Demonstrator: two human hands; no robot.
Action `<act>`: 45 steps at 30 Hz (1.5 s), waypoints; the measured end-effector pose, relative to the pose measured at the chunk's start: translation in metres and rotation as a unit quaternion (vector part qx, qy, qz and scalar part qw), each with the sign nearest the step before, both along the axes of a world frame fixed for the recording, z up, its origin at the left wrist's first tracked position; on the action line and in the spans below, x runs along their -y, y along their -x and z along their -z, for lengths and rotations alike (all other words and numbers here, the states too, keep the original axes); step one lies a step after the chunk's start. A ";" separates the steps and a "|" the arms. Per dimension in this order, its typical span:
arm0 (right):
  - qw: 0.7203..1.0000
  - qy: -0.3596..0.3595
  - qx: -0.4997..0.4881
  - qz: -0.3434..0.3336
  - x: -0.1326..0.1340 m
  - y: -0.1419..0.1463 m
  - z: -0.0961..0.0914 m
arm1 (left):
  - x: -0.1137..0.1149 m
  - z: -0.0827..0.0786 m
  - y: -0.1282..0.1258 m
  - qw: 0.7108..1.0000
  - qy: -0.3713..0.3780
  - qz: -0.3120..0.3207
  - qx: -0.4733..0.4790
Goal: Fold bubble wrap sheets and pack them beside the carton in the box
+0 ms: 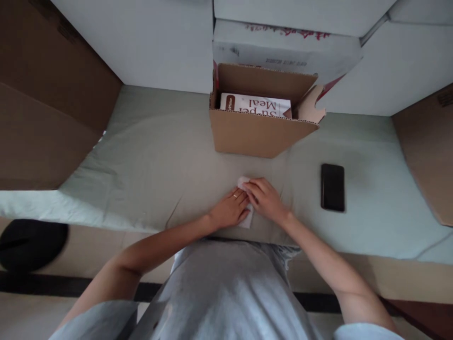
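Note:
My left hand (229, 209) and my right hand (266, 198) meet at the near middle of a pale green cloth-covered table (148, 160). Both press on a small white packet (246, 203) lying flat on the cloth, and most of it is hidden under my fingers. There is a ring on my left hand. The right hand's fingertips pinch the packet's far corner, while the left hand's fingers curl over its near side.
Just beyond my hands stands an open cardboard box (255, 134) with a "Super Meal" package (255, 106) inside. A black phone (332, 187) lies to the right. Large cardboard panels (46, 108) flank both sides, and a black round object (30, 243) sits at the near left.

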State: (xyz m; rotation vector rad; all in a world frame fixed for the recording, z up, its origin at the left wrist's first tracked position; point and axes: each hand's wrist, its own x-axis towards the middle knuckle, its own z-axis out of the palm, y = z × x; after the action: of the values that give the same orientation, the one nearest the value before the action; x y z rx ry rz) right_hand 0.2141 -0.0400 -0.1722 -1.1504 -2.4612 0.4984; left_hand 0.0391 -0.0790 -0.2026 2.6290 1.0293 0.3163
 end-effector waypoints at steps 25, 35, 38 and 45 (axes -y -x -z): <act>0.983 0.168 0.072 -0.003 -0.030 -0.003 -0.009 | 0.030 -0.011 0.011 0.999 -0.006 -0.032 -0.001; 0.994 -0.060 0.076 -0.043 0.027 -0.007 0.003 | 0.046 -0.004 0.009 1.000 -0.003 0.002 0.010; 0.997 -0.053 0.036 -0.036 0.047 -0.016 0.009 | 0.051 -0.001 0.011 1.000 0.003 0.001 0.028; 0.998 -0.010 0.029 -0.055 0.059 -0.020 0.009 | 0.045 -0.015 0.037 0.988 0.036 -0.081 0.130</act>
State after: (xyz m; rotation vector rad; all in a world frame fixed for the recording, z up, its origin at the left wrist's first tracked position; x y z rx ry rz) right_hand 0.2336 -0.0991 -0.1808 -1.0403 -2.5836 0.4753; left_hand 0.0016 -0.1241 -0.1876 2.3671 1.1414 0.6271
